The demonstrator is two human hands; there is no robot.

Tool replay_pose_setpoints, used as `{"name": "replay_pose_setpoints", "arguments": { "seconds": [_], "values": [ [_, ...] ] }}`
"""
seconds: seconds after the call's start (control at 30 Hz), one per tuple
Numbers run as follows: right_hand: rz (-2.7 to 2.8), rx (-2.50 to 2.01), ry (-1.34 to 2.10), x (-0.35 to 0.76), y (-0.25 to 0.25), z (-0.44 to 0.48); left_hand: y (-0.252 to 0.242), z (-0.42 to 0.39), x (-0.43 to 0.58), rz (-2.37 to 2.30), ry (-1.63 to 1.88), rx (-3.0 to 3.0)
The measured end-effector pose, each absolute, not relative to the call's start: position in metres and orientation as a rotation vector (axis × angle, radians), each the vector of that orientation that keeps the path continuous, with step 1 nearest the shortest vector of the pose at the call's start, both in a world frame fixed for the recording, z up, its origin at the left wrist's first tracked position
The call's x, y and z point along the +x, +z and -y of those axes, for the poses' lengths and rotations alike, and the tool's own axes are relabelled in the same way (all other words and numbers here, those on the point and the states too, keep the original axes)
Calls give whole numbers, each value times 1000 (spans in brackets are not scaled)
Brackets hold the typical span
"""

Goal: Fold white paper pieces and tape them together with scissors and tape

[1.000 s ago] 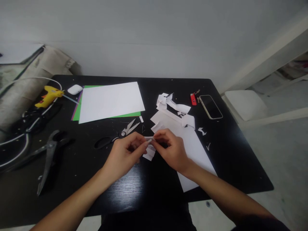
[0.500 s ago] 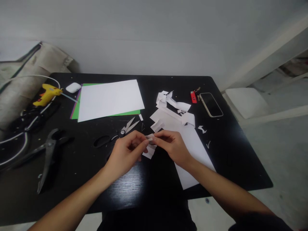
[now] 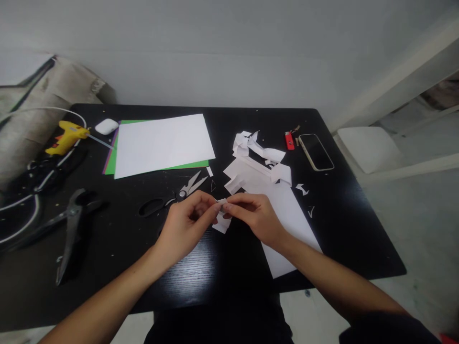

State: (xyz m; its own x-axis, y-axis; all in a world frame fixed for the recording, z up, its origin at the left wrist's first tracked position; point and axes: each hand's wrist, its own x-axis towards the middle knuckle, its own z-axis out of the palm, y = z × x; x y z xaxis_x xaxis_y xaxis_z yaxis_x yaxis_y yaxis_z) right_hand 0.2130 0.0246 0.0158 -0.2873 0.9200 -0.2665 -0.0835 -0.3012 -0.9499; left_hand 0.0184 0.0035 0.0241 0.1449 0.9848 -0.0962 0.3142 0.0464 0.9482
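Observation:
Between my fingertips is a small piece of white paper (image 3: 222,201), pinched from both sides. My left hand (image 3: 191,215) grips its left end with thumb and index finger. My right hand (image 3: 256,215) has the right end in a like pinch; the fingers partly cover the paper. Just below lies a larger white paper scrap (image 3: 221,224), partly behind my fingers. Open-bladed scissors (image 3: 182,193) rest beyond my left hand. A long white sheet (image 3: 283,229) passes under my right forearm, with crumpled paper cuttings (image 3: 265,154) at its far end.
At the back left, a white sheet (image 3: 163,143) tops coloured paper, beside a yellow glue gun (image 3: 66,138) and a white case (image 3: 106,126). Large metal shears (image 3: 73,215) lie at left. A red lighter (image 3: 289,141) and a phone (image 3: 316,152) are at right.
Both hands keep hold of the small paper, and their fingertips have come slightly closer together. The paper between them has turned a little. The view has shifted slightly.

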Motion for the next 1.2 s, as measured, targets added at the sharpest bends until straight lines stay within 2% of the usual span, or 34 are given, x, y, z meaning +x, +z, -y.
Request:
{"name": "replay_pose_setpoints", "arguments": {
  "seconds": [1.2],
  "values": [
    [1241, -1119, 1624, 212, 16, -23, 22, -2, 17, -1395, 844, 1560]
  ]
}}
